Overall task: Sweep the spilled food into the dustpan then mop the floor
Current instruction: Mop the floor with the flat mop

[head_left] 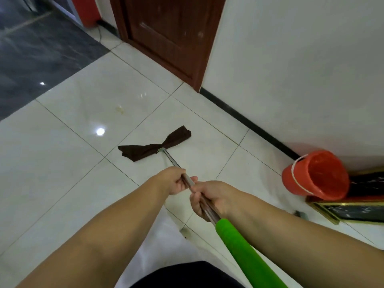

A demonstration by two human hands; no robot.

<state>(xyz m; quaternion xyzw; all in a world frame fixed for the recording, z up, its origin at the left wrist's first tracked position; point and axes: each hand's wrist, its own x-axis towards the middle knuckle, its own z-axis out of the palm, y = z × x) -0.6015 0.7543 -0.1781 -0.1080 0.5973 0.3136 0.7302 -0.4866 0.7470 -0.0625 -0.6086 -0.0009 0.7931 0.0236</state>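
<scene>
Glossy white floor tiles [72, 113]; brown cloth mop head [153, 145]; polished metal shaft [172, 160]; matt green foam grip [245, 252]; shiny red plastic bucket [315, 175]; varnished wooden door [166, 34].

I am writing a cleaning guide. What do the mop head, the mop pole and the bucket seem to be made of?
Mop head: dark brown cloth, matte; it lies limp and folded.
Mop pole: probably metal, shiny silver; its green sleeve looks like foam or plastic.
Bucket: red plastic, smooth and slightly glossy.
</scene>
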